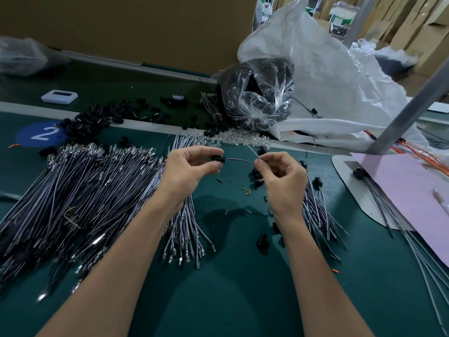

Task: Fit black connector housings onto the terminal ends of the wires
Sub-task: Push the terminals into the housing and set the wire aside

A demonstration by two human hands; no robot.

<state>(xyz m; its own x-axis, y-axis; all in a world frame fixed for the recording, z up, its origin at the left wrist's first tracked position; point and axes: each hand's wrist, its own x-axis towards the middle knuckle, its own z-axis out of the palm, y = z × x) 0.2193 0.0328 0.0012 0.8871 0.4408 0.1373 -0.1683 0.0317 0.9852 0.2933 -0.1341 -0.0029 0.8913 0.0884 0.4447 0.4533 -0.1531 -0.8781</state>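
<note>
The step in hand looks like the fitting itself. The left hand (pixel 192 172) pinches a black housing (pixel 218 158) between thumb and fingertips, its grip closed on that part. The right hand (pixel 283 183) pinches a thin wire (pixel 239 160) a little way back from the housing, with the other fingers curled in. The wire arcs between the two hands, and its end meets the housing's mouth. Whether the terminal is fully seated I cannot tell, since the joint is too small to read. Both are held in the air above the middle of the table (pixel 230 288).

The next move probably calls for a straight push along the housing's axis, with the wire held close enough that it does not buckle. A light tug would then check the catch.

The table has a dark green top. A large pile of wires (pixel 80 190) with bare metal ends lies to the left, and a smaller bundle (pixel 184 227) lies under the left wrist. Loose housings (pixel 97 117) are scattered along the far edge beside a blue disc (pixel 41 134) marked 2. A clear bag (pixel 257 98) of black parts leans on a white sack (pixel 328 81). A pink sheet (pixel 413 186) lies to the right, and cardboard boxes (pixel 133 25) stand behind.
</note>
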